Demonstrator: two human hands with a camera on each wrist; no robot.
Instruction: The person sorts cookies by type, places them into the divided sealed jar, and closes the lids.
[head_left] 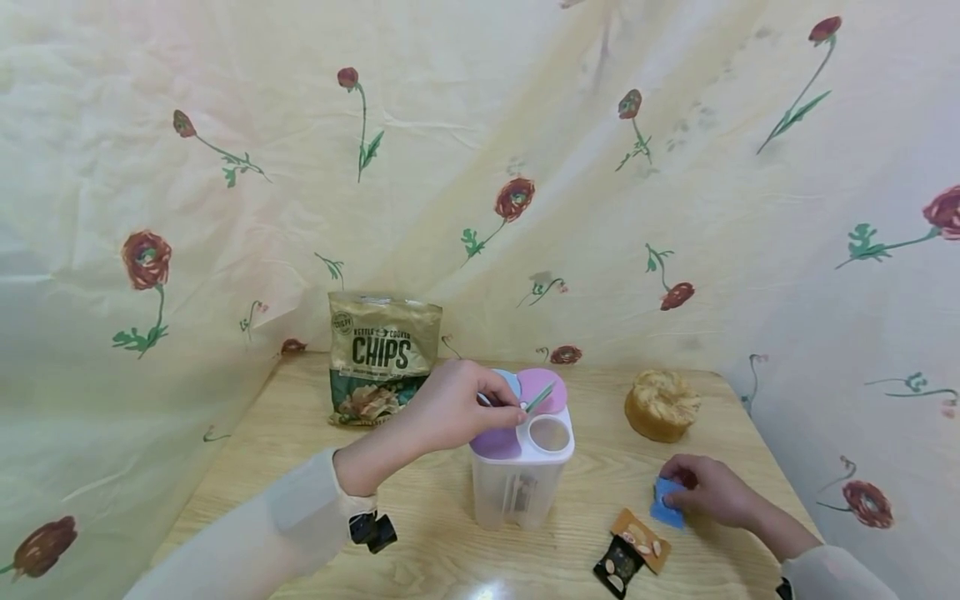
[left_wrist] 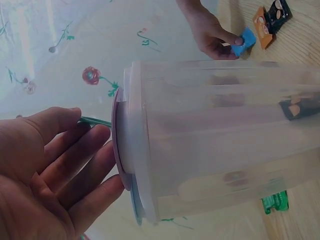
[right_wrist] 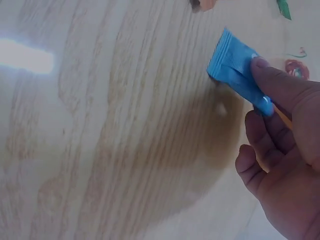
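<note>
On the wooden table point(head_left: 420, 508), left hand point(head_left: 450, 410) pinches a green flap point(head_left: 540, 397) atop the container point(head_left: 521, 467), steadying it; right hand point(head_left: 708, 490) pinches a blue packet point(head_left: 666, 502).

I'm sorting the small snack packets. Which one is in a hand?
The blue packet, pinched by the right hand. The orange packet and black packet lie untouched on the table.

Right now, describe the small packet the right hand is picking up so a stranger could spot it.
On the wooden table, right of the clear lidded container, the right hand pinches a small blue packet. Unlike the orange packet and black packet nearby, it is plain blue.
</note>
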